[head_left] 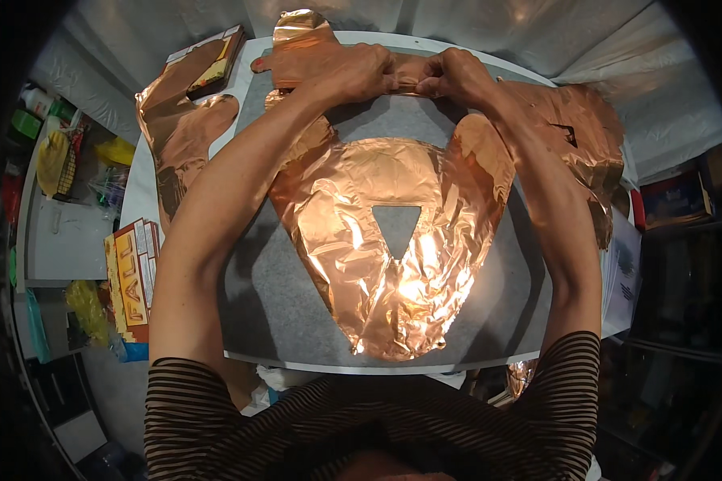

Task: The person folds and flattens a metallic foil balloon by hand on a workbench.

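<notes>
Black-and-tan striped sleeves (186, 401) sit nearest. L to R: a curved, glossy copper-coloured foil piece (176, 136) lies at the L edge of the grey-topped table (249, 313); L hand (367, 72) pinches a narrow copper-coloured foil strip (409, 70) at the far side. Nearer, btwn forearms, lies a big shield-shaped copper-coloured foil panel (321, 240) w/ triangular cutout. R hand (461, 74) pinches the same strip, tho exact fingertip contact's hard to see. Far R: crumpled copper-coloured foil sheet (590, 112). Progress, prob.: panel shaped, opening cut; strip unfinished.
</notes>
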